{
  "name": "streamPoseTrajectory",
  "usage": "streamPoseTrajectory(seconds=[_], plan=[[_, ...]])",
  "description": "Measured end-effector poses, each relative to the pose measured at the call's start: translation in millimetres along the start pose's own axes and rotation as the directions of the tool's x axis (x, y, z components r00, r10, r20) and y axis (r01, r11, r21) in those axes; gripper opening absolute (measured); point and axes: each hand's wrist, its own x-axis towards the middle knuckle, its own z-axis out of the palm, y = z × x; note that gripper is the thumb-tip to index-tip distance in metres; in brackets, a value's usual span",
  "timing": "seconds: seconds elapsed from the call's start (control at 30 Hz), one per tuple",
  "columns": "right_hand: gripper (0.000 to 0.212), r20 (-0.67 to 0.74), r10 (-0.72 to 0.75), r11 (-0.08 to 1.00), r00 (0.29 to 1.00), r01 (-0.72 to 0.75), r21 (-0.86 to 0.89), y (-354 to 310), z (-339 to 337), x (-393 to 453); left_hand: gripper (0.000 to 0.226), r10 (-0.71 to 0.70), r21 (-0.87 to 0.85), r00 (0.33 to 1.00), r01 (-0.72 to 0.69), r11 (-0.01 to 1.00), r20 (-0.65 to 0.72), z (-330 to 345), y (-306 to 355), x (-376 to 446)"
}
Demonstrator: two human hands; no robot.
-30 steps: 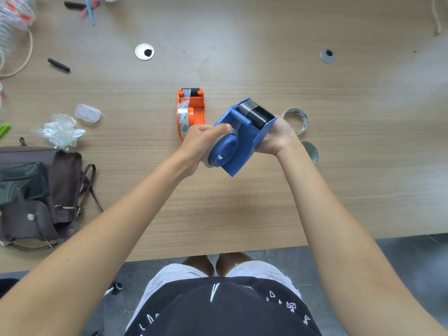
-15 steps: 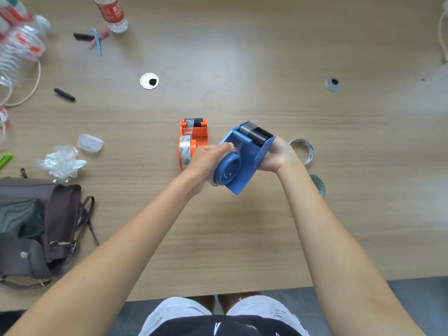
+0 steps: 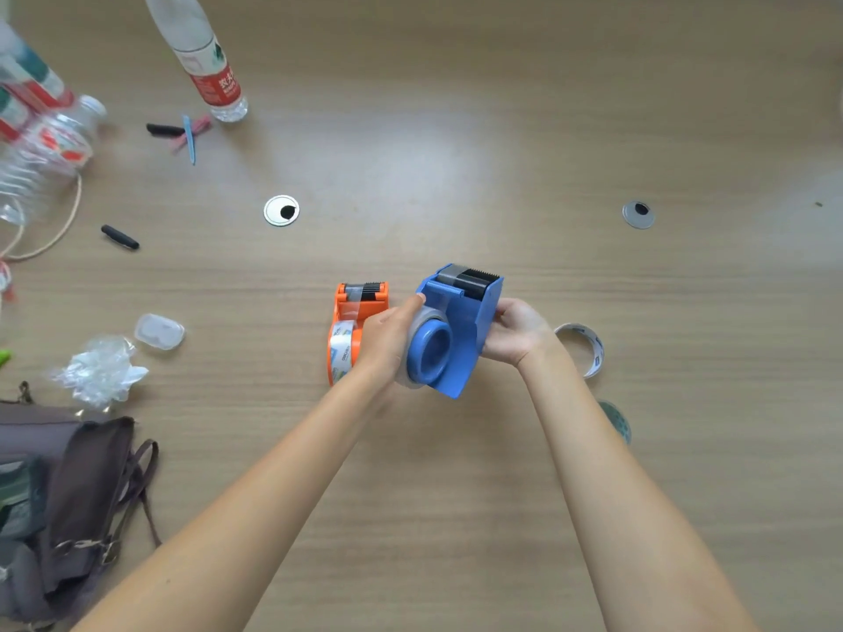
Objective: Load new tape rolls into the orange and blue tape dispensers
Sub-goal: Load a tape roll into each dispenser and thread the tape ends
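Both hands hold the blue plastic tape dispenser tilted above the wooden tabletop, at centre. The left hand curls its grip round the clear tape roll on the blue hub, forefinger along the top; the right hand clasps the dispenser's far side. At nine o'clock, just beside, lies the orange plastic tape dispenser, its loaded roll's blue lettering illegible. At three o'clock lies a spare clear tape roll. At eleven o'clock stands a clear plastic water bottle, its red label's white characters unreadable.

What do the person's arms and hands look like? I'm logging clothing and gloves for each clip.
Both arms are bare from the frame's edge to the wrist, with no sleeve in view. The left hand and right hand wear no gloves. No watch, bracelet or ring shows on either.
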Motion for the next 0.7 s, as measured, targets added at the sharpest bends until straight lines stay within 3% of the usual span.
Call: streamPoseTrajectory(seconds=[0.13,0.27,0.3,0.4,0.47,0.57,0.7], plan=[[0.019,-0.074,-0.178,0.982,0.981,0.171,-0.085,1,4,8,0.03,0.05,-0.025,0.997,-0.052,0.998,-0.066,9,-2,5],[0.029,-0.142,-0.436,0.829,0.889,0.335,-0.448,16,-2,9,0.046,0.065,-0.082,0.979,-0.082,0.993,-0.191,23,-12,11],[0.037,-0.135,-0.475,0.777,0.869,0.343,-0.528,21,-6,10,0.053,0.058,-0.082,0.973,-0.078,0.994,-0.224,26,-15,12],[0.075,-0.097,-0.519,0.674,0.85,0.336,-0.658,35,-15,19,0.047,0.031,-0.083,0.949,-0.06,0.995,-0.312,35,-24,14],[0.08,-0.069,-0.512,0.624,0.856,0.315,-0.715,40,-16,25,0.048,0.0,-0.13,0.951,-0.042,0.991,-0.308,38,-30,17],[0.065,-0.039,-0.556,0.561,0.83,0.34,-0.755,47,-15,33,0.047,-0.03,-0.151,0.963,-0.012,0.988,-0.27,39,-28,17],[0.061,-0.061,-0.578,0.484,0.814,0.282,-0.828,53,-14,33,0.05,-0.051,-0.16,0.968,0.011,0.987,-0.246,34,-27,16]])
